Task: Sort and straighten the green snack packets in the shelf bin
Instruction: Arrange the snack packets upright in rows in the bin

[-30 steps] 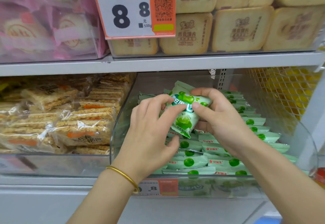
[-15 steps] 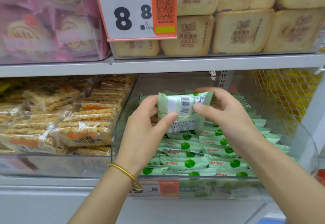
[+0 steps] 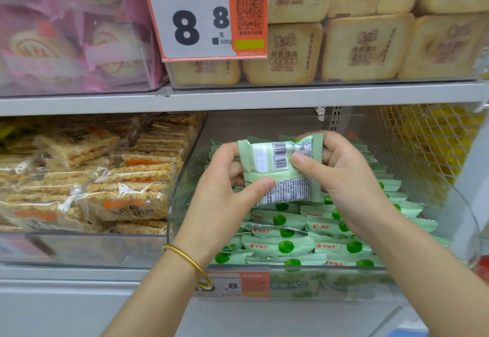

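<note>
While rows of green snack packets (image 3: 287, 246) lie flat in the clear bin (image 3: 182, 204) at the lower centre of the frame, one raised packet (image 3: 280, 172) is held just above them at mid-frame, its barcoded back turned to the camera. Its left edge is pinched by the left hand (image 3: 219, 204) and its right edge by the right hand (image 3: 352, 183), each thumb pressed on the printed face. A gold bangle (image 3: 190, 262) is worn on the left wrist.

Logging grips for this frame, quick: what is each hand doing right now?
Left hand: grips the green snack packet, left edge.
Right hand: pinches the same packet, right edge.
</note>
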`<state>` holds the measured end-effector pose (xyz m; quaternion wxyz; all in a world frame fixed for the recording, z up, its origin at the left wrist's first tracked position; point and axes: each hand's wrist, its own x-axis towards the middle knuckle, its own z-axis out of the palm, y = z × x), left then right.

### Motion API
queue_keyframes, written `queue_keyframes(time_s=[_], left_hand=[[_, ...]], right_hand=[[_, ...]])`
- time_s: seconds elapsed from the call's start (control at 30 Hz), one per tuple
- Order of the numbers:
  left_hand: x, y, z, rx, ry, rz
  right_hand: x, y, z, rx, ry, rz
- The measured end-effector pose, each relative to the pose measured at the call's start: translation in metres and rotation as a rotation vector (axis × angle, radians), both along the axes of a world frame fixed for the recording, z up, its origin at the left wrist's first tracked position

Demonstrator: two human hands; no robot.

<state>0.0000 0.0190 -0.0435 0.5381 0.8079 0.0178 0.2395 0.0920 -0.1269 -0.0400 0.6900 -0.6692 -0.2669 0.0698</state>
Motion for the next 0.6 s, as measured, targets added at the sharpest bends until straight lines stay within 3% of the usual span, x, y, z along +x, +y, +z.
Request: queue_keyframes(time_s=[0.27, 0.5, 0.6], left_hand=[[0.001, -0.001, -0.001, 0.009, -0.020, 0.050], [0.009, 0.007, -0.001, -0.309, 0.096, 0.202], [0.017, 0.011, -0.005, -0.419, 0.142, 0.213]], right_hand=[[0.001, 0.000, -0.001, 0.006, 0.015, 0.000], [0.005, 0.000, -0.001, 0.010, 0.013, 0.015], [0.007, -0.005, 0.002, -0.047, -0.140, 0.115]])
